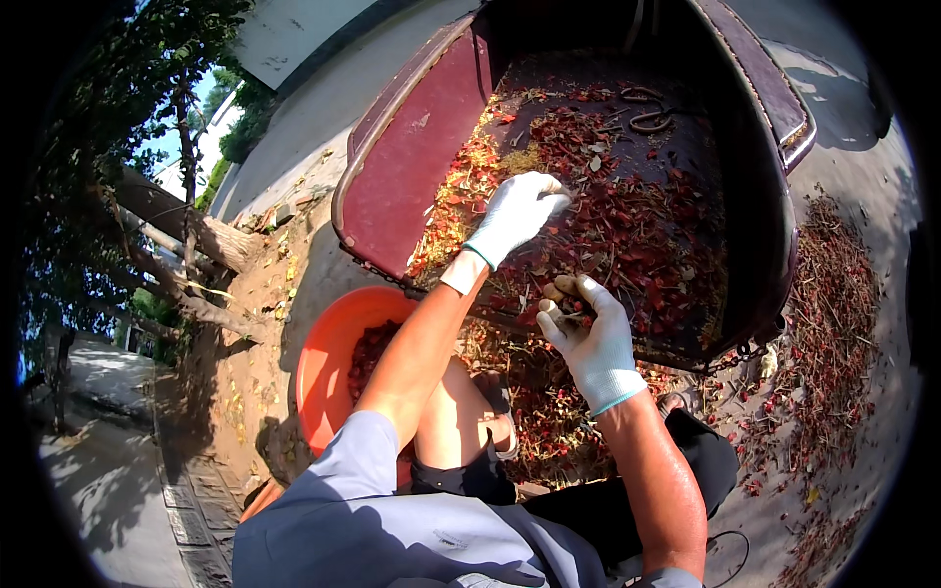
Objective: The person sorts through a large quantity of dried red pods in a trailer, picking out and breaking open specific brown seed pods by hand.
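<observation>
My left hand [518,213], in a white knit glove, hovers over the maroon bed of a cart [426,158]. Its fingers are drawn together and slightly blurred; whether they hold anything is hidden. My right hand [592,334], gloved too, is turned up at the bed's near edge. Its curled, soiled fingers hold small dark and reddish plant bits. Beneath both hands spreads a layer of red dried chili-like pieces [639,228], mixed with stems and pale leaves. Yellow seeds [470,162] gather along the left wall.
An orange plastic tub [320,382] with dark red pieces inside stands below my left forearm. Looped metal handles [650,117], like scissors, lie farther in the bed. Chains [739,356] hang at its near corners. Stem litter [831,294] covers ground at right; tree trunks [213,235] stand left.
</observation>
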Demonstrator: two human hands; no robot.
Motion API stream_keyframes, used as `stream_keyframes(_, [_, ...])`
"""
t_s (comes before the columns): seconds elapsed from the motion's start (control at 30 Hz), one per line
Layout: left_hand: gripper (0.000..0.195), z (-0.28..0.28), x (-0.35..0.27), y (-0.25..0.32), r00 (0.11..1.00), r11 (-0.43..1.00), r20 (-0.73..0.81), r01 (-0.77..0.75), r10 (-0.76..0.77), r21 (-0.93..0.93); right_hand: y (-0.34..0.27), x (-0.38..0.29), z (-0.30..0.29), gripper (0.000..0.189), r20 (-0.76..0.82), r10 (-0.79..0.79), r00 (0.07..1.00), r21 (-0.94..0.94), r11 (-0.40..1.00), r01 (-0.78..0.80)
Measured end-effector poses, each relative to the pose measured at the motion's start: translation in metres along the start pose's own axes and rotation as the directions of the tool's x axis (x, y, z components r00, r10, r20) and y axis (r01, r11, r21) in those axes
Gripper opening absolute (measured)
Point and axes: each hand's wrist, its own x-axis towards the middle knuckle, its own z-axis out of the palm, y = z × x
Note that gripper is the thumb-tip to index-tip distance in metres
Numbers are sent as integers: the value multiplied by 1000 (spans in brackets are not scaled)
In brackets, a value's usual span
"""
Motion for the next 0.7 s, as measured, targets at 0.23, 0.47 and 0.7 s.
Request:
stream_keyframes(0.23, [22,-21,-18,19,999,980,10,48,-47,-195,-7,8,-5,39,-26,-93,995,31,995,94])
stream_keyframes(0.47, [18,-22,-50,49,989,982,101,-91,109,-166,-18,10,-4,44,-63,-163,985,71,983,167])
stream_keyframes(0.7, [22,-24,-32,16,1000,999,-22,-17,16,-48,-13,19,-17,38,-37,-120,992,-23,993,119])
